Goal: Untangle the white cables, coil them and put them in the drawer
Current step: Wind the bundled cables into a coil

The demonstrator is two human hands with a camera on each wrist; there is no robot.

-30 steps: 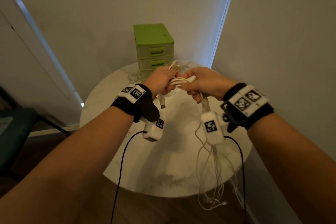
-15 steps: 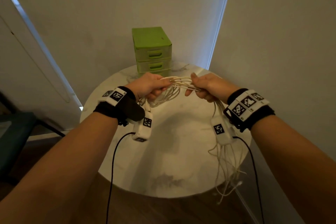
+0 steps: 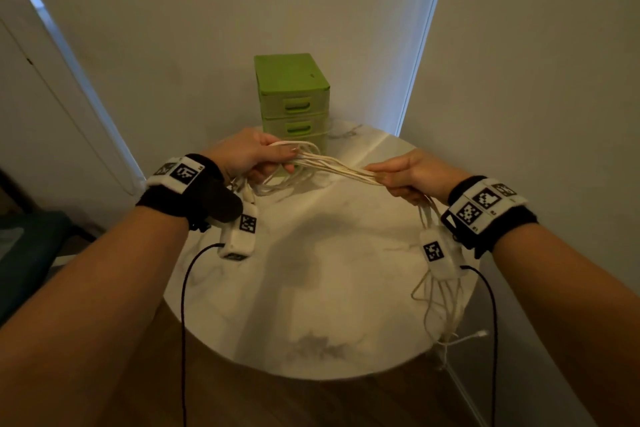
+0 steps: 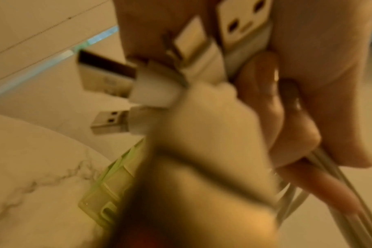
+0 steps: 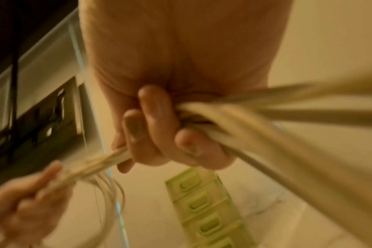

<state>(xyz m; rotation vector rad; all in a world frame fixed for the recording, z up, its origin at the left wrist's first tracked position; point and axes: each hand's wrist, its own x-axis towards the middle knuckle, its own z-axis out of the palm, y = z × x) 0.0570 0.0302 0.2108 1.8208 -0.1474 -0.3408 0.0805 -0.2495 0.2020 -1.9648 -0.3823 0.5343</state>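
Note:
Several white cables (image 3: 334, 166) stretch as one bundle between my two hands above the round marble table (image 3: 311, 305). My left hand (image 3: 249, 156) grips the looped end; in the left wrist view the USB plugs (image 4: 108, 123) stick out of the fist of that left hand (image 4: 297, 100). My right hand (image 3: 405, 173) grips the bundle further along, and the loose cable tails (image 3: 446, 305) hang below it over the table's right edge. The right wrist view shows the fingers of my right hand (image 5: 159, 134) curled round the cables (image 5: 265, 109). The green drawer unit (image 3: 292, 97) stands behind with its drawers closed.
The table sits in a corner, with walls behind and to the right. A dark chair (image 3: 27, 253) stands at the left. Black leads (image 3: 183, 322) hang from my wrist cameras. Wooden floor shows below the table's near edge.
My hands have drawn apart, left hand leftward and right hand rightward, pulling the cable bundle out into a longer stretch between them. The hanging tails have swung right.

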